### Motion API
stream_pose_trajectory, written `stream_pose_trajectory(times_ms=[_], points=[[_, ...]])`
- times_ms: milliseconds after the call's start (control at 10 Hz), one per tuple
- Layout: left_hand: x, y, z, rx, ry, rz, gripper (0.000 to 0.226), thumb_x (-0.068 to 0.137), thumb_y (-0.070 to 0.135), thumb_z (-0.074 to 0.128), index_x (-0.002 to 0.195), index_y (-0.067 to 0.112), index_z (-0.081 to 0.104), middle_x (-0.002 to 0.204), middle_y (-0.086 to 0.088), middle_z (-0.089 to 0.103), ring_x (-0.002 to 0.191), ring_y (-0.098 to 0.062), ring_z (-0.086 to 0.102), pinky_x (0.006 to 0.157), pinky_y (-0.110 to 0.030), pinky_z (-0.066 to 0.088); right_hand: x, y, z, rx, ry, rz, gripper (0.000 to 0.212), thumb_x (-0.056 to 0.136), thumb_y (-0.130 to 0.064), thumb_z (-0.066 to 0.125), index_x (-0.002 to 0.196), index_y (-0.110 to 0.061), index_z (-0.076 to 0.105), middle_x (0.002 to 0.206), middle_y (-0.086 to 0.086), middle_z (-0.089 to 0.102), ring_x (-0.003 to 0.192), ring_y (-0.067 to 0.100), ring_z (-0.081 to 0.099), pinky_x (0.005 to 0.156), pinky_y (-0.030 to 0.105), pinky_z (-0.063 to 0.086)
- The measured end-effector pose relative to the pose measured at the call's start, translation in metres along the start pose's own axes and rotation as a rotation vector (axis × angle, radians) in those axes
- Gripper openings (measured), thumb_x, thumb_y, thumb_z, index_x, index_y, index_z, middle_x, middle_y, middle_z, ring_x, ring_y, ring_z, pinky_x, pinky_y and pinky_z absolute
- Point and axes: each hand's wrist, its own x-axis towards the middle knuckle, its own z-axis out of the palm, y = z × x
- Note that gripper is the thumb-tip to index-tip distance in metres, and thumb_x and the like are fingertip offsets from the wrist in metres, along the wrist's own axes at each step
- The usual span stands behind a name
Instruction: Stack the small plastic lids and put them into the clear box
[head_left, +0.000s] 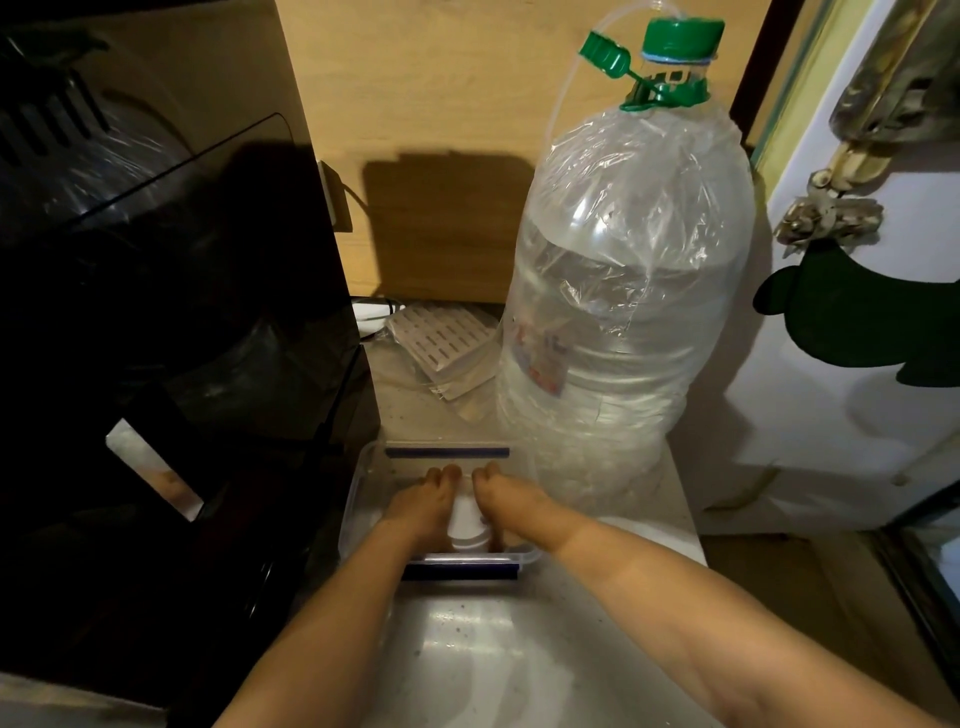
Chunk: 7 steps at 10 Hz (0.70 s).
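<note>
A clear plastic box (358, 483) with dark blue clips on its near and far sides sits on the pale counter, low in the middle of the head view. Both of my hands reach down inside it. My left hand (423, 506) and my right hand (506, 501) press from either side on a white stack of small lids (464, 525) lying lengthwise in the box. The fingers of both hands curl over the far end of the stack and hide part of it.
A big clear water bottle (623, 291) with a green cap, wrapped in plastic film, stands right behind the box. A black appliance (171, 312) fills the left. A perforated packet (441, 338) lies at the back. A white fridge door (857, 415) stands at the right.
</note>
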Motion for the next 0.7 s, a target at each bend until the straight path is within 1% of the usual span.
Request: stream_pose_trajectory(times_ms=[100, 200, 300, 400, 500, 600, 700], points=[[-0.001, 0.001, -0.001, 0.004, -0.014, -0.012, 0.09, 0.074, 0.028, 0.07, 0.139, 0.013, 0.01, 0.141, -0.016, 0.033, 0.122, -0.033, 0.044, 0.1, -0.041, 0.04, 0.001, -0.001, 0.001, -0.017, -0.003, -0.009, 0.061, 0.085, -0.008, 0.06, 0.135, 0.006, 0.027, 0.136, 0.025, 0.039, 0.116, 0.038, 0.053, 0.095, 0.041, 0.044], [-0.001, 0.0, -0.002, 0.007, -0.006, -0.021, 0.092, 0.074, 0.032, 0.07, 0.141, 0.014, 0.008, 0.142, -0.016, 0.033, 0.122, -0.033, 0.043, 0.101, -0.041, 0.039, -0.001, -0.002, -0.001, -0.004, -0.004, 0.0, 0.059, 0.087, -0.007, 0.057, 0.136, 0.005, 0.026, 0.137, 0.024, 0.037, 0.118, 0.038, 0.05, 0.097, 0.041, 0.043], [0.0, -0.001, -0.003, -0.014, -0.022, -0.042, 0.098, 0.072, 0.04, 0.07, 0.142, 0.019, 0.005, 0.145, -0.014, 0.031, 0.126, -0.032, 0.039, 0.104, -0.041, 0.036, -0.002, -0.001, 0.001, -0.025, 0.003, -0.008, 0.067, 0.084, -0.005, 0.06, 0.138, 0.008, 0.022, 0.138, 0.026, 0.036, 0.119, 0.039, 0.05, 0.098, 0.041, 0.043], [-0.003, -0.001, -0.014, -0.035, -0.048, -0.056, 0.107, 0.068, 0.044, 0.074, 0.143, 0.023, 0.002, 0.15, -0.011, 0.023, 0.133, -0.03, 0.031, 0.108, -0.04, 0.03, -0.004, 0.003, -0.005, 0.0, -0.004, -0.017, 0.08, 0.081, -0.006, 0.065, 0.141, 0.01, 0.013, 0.144, 0.028, 0.032, 0.125, 0.039, 0.045, 0.103, 0.041, 0.041], [-0.008, -0.003, -0.026, -0.041, -0.055, -0.06, 0.112, 0.063, 0.044, 0.077, 0.143, 0.022, 0.002, 0.152, -0.009, 0.02, 0.136, -0.028, 0.026, 0.11, -0.039, 0.027, -0.009, 0.005, -0.017, 0.023, 0.007, -0.035, 0.102, 0.072, -0.014, 0.077, 0.144, 0.005, 0.007, 0.15, 0.025, 0.023, 0.131, 0.038, 0.038, 0.108, 0.039, 0.036], [-0.015, -0.004, -0.042, -0.054, -0.018, -0.058, 0.113, 0.056, 0.039, 0.082, 0.142, 0.025, 0.01, 0.149, -0.005, 0.025, 0.134, -0.025, 0.028, 0.11, -0.04, 0.031, -0.02, 0.01, -0.03, 0.078, 0.041, -0.034, 0.103, 0.073, -0.027, 0.076, 0.146, -0.003, 0.008, 0.151, 0.019, 0.025, 0.133, 0.034, 0.036, 0.108, 0.038, 0.035], [-0.021, 0.001, -0.06, -0.122, 0.065, -0.063, 0.105, 0.061, 0.038, 0.08, 0.142, 0.029, 0.012, 0.15, -0.005, 0.022, 0.134, -0.025, 0.028, 0.108, -0.042, 0.033, -0.031, 0.012, -0.043, 0.15, 0.129, -0.032, 0.088, 0.083, -0.036, 0.065, 0.147, -0.009, 0.011, 0.152, 0.015, 0.026, 0.134, 0.032, 0.035, 0.107, 0.039, 0.035]])
